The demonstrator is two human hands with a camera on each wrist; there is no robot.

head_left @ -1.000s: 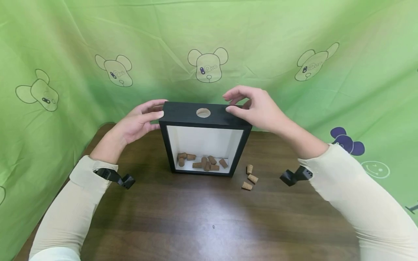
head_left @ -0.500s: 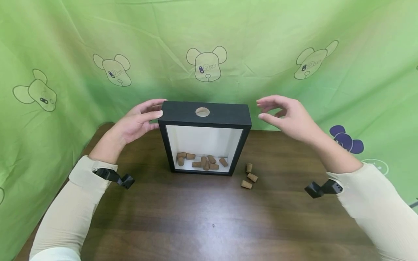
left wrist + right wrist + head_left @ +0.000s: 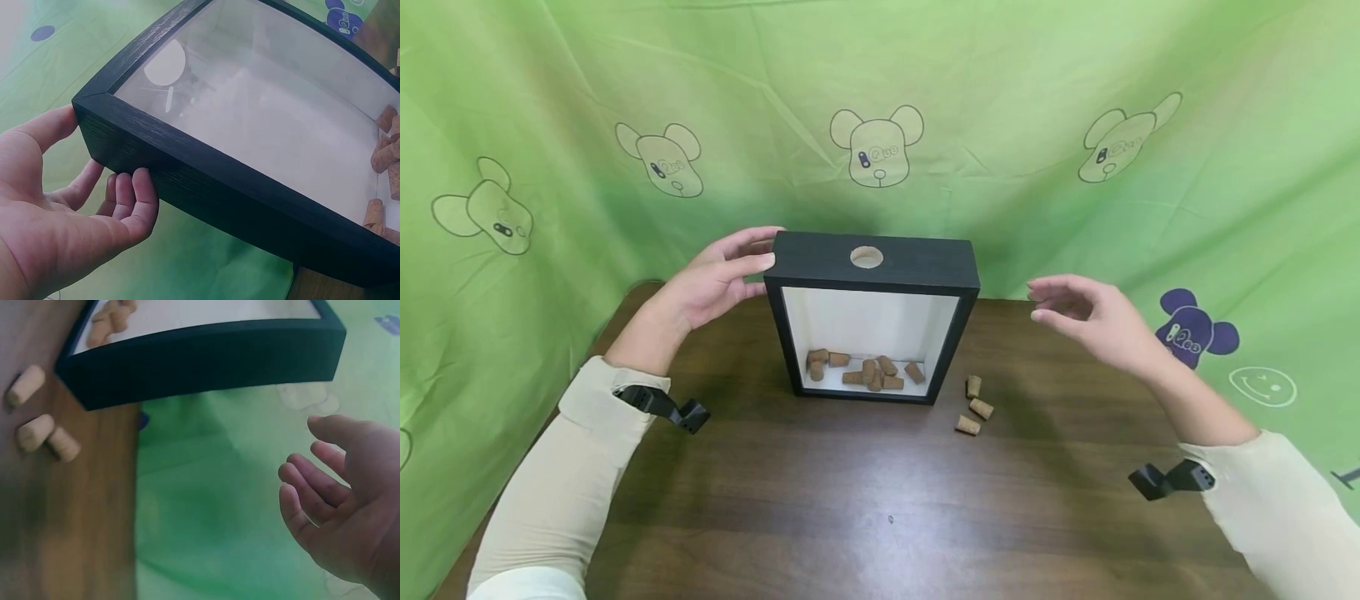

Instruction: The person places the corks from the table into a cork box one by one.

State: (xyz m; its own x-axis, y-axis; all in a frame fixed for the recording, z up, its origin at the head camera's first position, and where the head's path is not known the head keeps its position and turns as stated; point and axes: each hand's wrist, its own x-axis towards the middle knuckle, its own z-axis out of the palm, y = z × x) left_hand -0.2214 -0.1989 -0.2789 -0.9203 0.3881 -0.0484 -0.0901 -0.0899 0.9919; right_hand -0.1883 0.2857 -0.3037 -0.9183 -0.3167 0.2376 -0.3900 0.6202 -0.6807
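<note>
A black box frame (image 3: 917, 265) with a clear front stands upright on the table. In its top is a round hole (image 3: 867, 257), and several brown corks (image 3: 868, 372) lie on its white floor. My left hand (image 3: 711, 279) holds the frame's upper left corner; in the left wrist view the thumb meets the corner and the bent fingertips touch its side. My right hand (image 3: 1097, 321), fingers loosely bent and holding nothing, hovers to the right, apart from the frame. Below it to the left, three loose corks, one of them a front cork (image 3: 967, 425), lie beside the frame.
The brown wooden table (image 3: 820, 500) stretches toward me in front of the frame. A green curtain (image 3: 760, 108) printed with bear heads hangs close behind and along both sides. Each sleeve carries a small black wrist camera, such as the right one (image 3: 1172, 481).
My right hand has left the frame's top right corner, moving right and then down toward the table. The left hand and the frame stay put.
</note>
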